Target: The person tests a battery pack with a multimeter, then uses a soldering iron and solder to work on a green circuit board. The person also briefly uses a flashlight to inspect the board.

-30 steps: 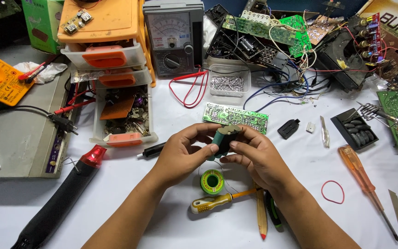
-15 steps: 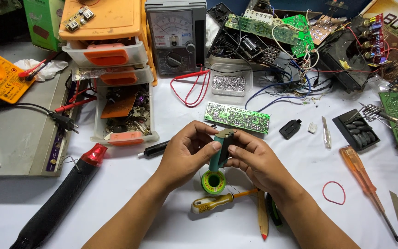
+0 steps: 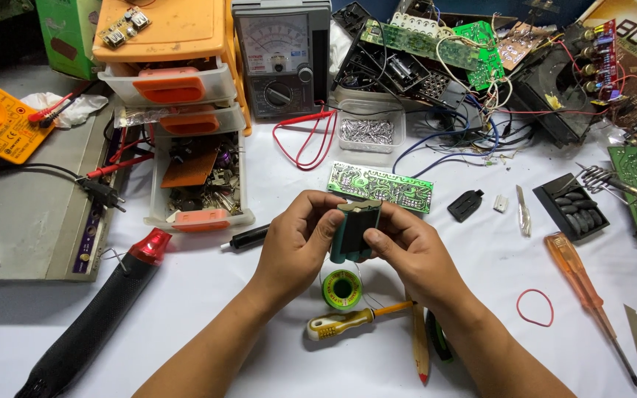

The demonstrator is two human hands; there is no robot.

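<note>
Both bare forearms are reaching up from the bottom edge and converging toward the middle. The left hand (image 3: 296,239) is curling inward, its fingers (image 3: 317,203) bending over the top and its thumb pressing from the near side in a pinch. The right hand (image 3: 407,247) is facing it, knuckles outward, fingers (image 3: 388,221) wrapping in from the right. The two hands are nearly meeting, fingertips close together, wrists slightly bent and raised.

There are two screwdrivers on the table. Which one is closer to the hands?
The yellow-handled screwdriver, lying just below the hands beside the green solder spool. The orange see-through screwdriver lies much farther off to the right, past the red rubber band.
</note>
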